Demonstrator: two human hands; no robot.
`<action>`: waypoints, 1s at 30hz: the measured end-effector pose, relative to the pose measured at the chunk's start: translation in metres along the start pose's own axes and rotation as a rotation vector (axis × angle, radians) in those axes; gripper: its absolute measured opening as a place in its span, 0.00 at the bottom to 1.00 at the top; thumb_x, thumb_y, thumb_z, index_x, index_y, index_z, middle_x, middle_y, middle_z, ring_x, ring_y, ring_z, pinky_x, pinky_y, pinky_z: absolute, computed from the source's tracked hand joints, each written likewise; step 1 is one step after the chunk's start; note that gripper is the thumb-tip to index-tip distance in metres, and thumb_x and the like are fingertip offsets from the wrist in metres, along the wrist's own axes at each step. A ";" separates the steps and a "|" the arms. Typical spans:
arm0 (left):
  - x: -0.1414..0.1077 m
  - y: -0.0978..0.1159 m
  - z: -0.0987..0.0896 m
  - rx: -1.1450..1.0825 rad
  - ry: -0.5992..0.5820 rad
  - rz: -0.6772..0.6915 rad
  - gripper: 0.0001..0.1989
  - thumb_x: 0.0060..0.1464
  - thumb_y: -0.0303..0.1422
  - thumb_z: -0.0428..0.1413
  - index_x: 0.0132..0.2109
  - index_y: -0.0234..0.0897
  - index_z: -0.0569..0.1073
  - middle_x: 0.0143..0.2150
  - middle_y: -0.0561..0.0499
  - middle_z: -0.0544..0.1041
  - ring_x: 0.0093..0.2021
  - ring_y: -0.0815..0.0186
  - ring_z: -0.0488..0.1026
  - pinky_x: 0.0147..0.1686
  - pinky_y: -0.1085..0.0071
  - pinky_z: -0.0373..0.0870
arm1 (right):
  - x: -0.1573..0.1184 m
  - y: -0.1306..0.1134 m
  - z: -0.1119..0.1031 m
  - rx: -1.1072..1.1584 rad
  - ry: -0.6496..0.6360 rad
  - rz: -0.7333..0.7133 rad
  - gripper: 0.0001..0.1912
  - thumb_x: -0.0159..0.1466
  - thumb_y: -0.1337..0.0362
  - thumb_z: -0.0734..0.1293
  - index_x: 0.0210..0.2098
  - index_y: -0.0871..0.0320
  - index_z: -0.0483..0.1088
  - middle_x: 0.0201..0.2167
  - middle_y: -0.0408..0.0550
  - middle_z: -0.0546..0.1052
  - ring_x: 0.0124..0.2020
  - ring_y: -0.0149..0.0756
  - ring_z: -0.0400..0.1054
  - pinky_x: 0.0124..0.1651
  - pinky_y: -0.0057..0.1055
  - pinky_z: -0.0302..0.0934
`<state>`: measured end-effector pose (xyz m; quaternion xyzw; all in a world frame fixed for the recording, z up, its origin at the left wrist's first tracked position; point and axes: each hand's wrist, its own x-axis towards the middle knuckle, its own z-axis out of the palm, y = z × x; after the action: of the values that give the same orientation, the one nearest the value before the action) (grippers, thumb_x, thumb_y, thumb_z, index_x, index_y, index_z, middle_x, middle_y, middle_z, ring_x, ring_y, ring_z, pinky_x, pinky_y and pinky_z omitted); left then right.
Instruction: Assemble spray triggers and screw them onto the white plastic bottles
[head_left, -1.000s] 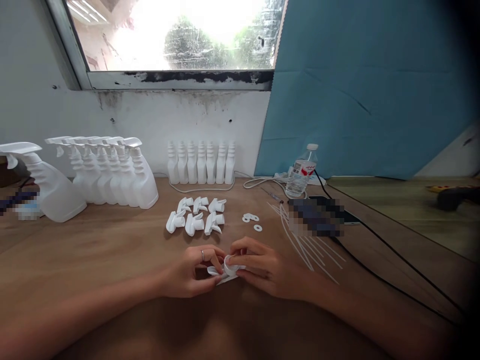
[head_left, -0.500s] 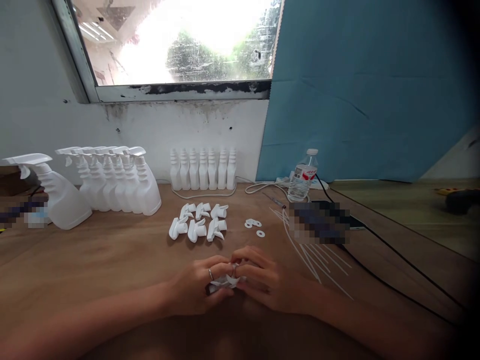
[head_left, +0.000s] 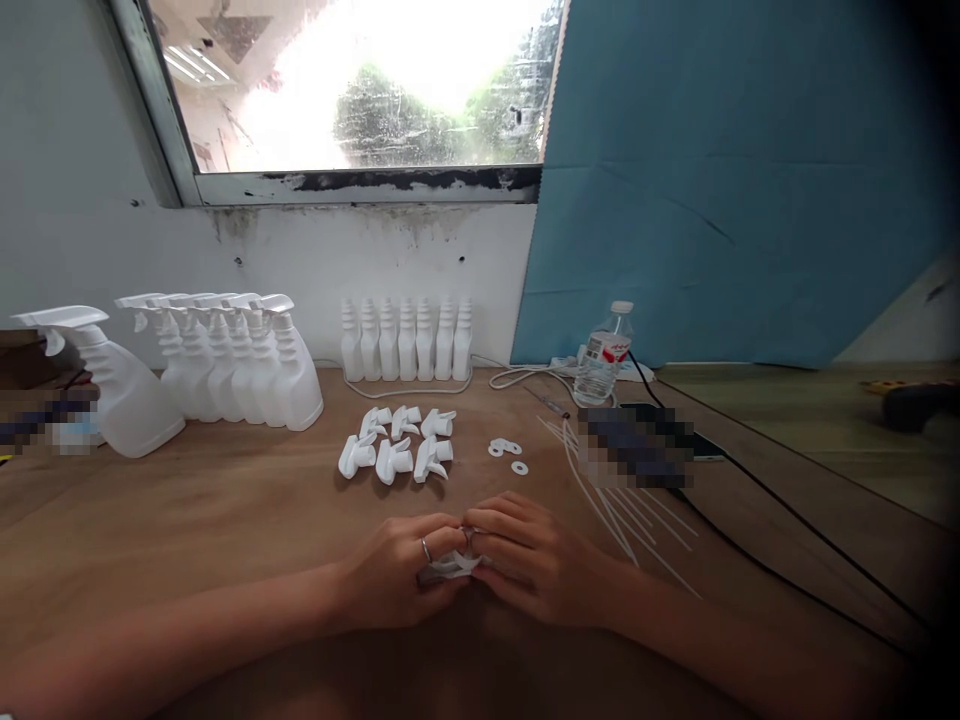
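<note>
A white trigger spray head (head_left: 450,568), mostly covered by fingers, is held low over the table near its front edge. My left hand (head_left: 401,570), with a ring on one finger, is closed around its left side. On the other side my right hand (head_left: 525,562) grips it too, fingertips meeting those of the left. Just beyond the hands lie several loose white spray heads (head_left: 394,460) in two rows. Flat white washers (head_left: 519,468) rest to their right. Thin white dip tubes (head_left: 616,520) fan out beyond my right hand.
Fully assembled white spray bottles (head_left: 289,385) stand at the left. Several headless white bottles (head_left: 406,345) line the wall, with a cable before them. A water bottle (head_left: 600,360), a blurred dark item (head_left: 637,445) and black cables (head_left: 787,568) occupy the right.
My right fingers have closed down a little more over the spray head, covering more of it. Both hands stay in nearly the same place, and the things on the table have not moved.
</note>
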<state>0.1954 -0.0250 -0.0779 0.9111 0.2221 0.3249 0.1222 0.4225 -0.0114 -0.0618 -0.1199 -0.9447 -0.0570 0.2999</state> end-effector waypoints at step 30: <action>0.002 -0.007 0.000 -0.006 -0.001 0.040 0.06 0.58 0.33 0.52 0.41 0.35 0.66 0.37 0.46 0.73 0.36 0.66 0.71 0.38 0.73 0.69 | 0.002 -0.011 0.002 0.214 -0.100 0.242 0.26 0.65 0.71 0.60 0.61 0.62 0.55 0.60 0.58 0.63 0.62 0.37 0.57 0.62 0.36 0.59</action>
<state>0.1941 -0.0178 -0.0797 0.9152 0.2026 0.3276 0.1185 0.4174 -0.0211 -0.0624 -0.2029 -0.9377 0.0868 0.2682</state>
